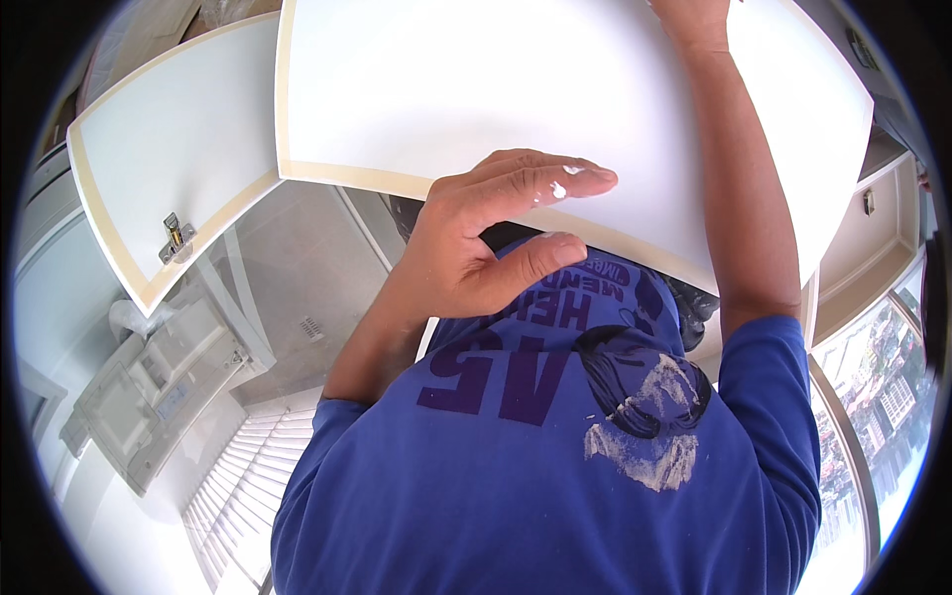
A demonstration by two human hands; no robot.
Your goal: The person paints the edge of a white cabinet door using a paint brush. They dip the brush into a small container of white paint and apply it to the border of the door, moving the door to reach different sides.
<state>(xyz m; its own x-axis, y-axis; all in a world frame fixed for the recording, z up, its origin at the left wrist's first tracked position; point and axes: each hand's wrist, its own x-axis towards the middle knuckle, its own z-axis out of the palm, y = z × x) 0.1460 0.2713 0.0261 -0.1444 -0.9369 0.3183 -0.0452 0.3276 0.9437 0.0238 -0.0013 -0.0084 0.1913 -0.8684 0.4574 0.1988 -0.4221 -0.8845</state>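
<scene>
My left hand [496,228] is held up in front of my chest, over the near edge of a large white panel [476,89]. Its fingers are stretched out and the thumb stands apart, with nothing between them. Spots of white paint or filler mark the index finger. Beige masking tape [357,178] or edging runs along the panel's border. My right arm reaches across the panel, and my right hand [694,22] lies at the top edge of the picture. Its fingers are mostly cut off, so what it touches or holds cannot be seen.
To the left, a smaller white panel [169,139] with a similar beige border carries a metal hinge [177,241]. Farther down are a pale plastic-looking unit [149,397] and white slatted blinds [238,486]. A window [873,416] lies at the right.
</scene>
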